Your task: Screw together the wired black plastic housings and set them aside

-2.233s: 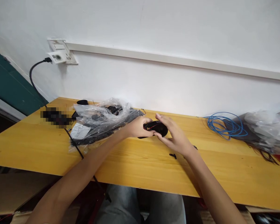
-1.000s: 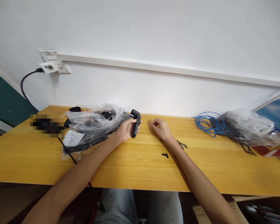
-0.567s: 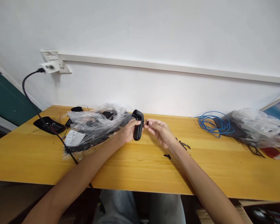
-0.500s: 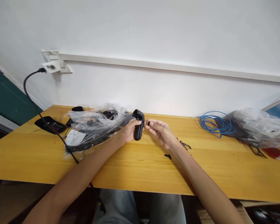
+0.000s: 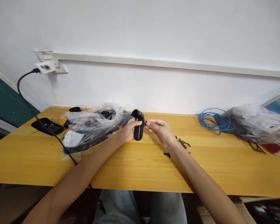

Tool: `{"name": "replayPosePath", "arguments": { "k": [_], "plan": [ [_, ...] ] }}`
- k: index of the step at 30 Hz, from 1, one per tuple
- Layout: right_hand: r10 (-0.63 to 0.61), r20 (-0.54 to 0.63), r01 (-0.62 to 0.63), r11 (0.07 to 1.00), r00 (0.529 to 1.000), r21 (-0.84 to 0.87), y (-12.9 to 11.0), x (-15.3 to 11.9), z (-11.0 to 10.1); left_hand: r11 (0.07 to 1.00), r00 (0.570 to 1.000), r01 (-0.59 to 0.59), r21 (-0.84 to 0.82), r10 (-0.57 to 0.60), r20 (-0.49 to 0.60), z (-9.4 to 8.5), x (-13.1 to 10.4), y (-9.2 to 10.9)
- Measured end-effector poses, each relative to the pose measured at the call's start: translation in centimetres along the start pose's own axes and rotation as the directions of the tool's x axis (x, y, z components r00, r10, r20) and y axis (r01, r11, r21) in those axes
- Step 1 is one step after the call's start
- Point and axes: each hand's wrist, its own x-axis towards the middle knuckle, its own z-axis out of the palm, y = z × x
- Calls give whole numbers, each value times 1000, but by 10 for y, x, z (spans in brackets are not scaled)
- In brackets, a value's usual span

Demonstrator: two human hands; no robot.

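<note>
My left hand (image 5: 129, 130) is closed around a black plastic housing (image 5: 138, 132), glossy and hollow, held upright above the table with its open side toward me. The thumb lies across its front, near a thin reddish wire. At the housing's right side, my right hand (image 5: 160, 129) pinches a small black part (image 5: 146, 123) between thumb and fingertips. The part is close to the housing's edge; whether it touches cannot be made out. Several small black pieces (image 5: 183, 143) lie on the table beside my right forearm, and a few more black pieces (image 5: 167, 155) lie nearer to me.
Clear plastic bags (image 5: 93, 124) with black parts sit left of my hands, beside another black housing (image 5: 47, 126). A black cable (image 5: 23, 96) runs from a wall plug (image 5: 46, 67) across the wooden table (image 5: 130, 168). Coiled blue cable (image 5: 214, 121) and white bags (image 5: 259, 119) lie right.
My right hand has brought the small black part slightly closer to the housing's right side. The left hand keeps its hold; the whole view has shifted a little.
</note>
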Motion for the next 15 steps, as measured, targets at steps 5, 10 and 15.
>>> {"name": "replayPosePath", "arguments": {
  "k": [5,10,15],
  "plan": [
    [10,7,-10,1000,1000,-25,-4,0,0,1000,1000,-4,25,5,-7,2,-1,-2],
    [18,-13,-18,999,1000,-39,-5,0,1,1000,1000,-1,31,2,-23,5,-2,-1],
    [9,-51,-11,999,999,-47,-3,1,2,999,1000,8,33,-8,-13,9,-4,0]
  ]
}}
